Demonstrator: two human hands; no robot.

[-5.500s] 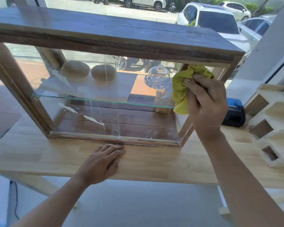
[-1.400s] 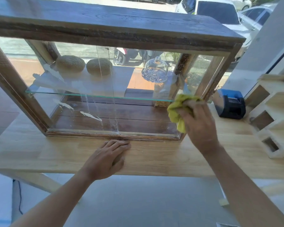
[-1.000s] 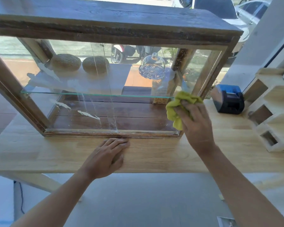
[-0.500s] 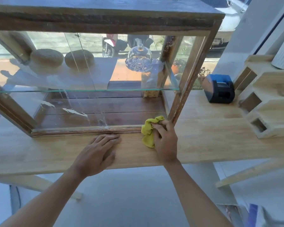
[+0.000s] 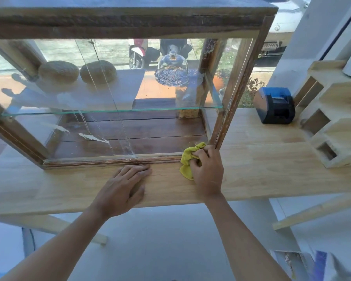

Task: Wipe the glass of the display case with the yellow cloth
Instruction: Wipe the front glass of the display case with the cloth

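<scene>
A wooden display case (image 5: 130, 21) with a glass front (image 5: 150, 126) stands on a pale wooden counter (image 5: 261, 171). The glass shows white streaks near its lower middle. My right hand (image 5: 206, 169) grips a crumpled yellow cloth (image 5: 187, 159) at the case's lower right corner, where the bottom frame meets the counter. My left hand (image 5: 122, 189) rests flat on the counter just in front of the bottom frame, fingers straight.
Inside the case a glass shelf (image 5: 109, 111) carries two round woven items (image 5: 58, 72) and a cut-glass dome (image 5: 171, 68). A small black and blue printer (image 5: 275, 105) and a pale wooden block rack (image 5: 336, 118) sit on the counter to the right.
My right hand has brought the cloth down the right part of the glass from near the top corner to the bottom corner. The left hand has stayed on the counter.
</scene>
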